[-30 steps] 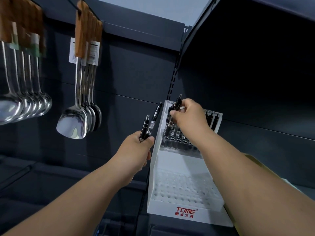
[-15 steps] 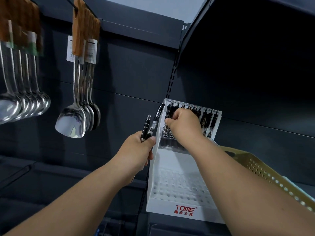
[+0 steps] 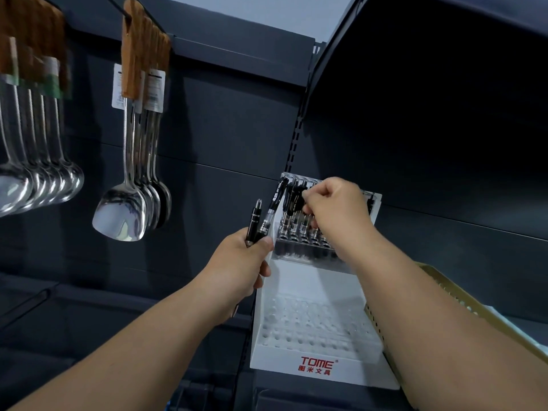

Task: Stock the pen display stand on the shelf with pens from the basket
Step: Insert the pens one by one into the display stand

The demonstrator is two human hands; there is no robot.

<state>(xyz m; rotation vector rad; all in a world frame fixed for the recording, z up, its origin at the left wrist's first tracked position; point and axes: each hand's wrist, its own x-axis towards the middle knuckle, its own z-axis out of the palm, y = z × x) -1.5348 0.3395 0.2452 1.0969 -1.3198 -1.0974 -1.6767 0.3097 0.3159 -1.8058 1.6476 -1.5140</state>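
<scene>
Gripping two pens (image 3: 270, 213) upright, the left hand (image 3: 237, 271) has its fingers (image 3: 262, 247) curled tight round their lower barrels, just beside the left wall of the white pen display stand (image 3: 314, 366) on the shelf (image 3: 296, 395). The right hand (image 3: 341, 209) is over the stand's back row, its fingers (image 3: 314, 204) curled, pinching the top of a black pen (image 3: 296, 197) that stands among the row of pens (image 3: 302, 229). A yellow basket (image 3: 439, 289) sits at the stand's right edge. Steel ladles (image 3: 124, 212) hang at left.
</scene>
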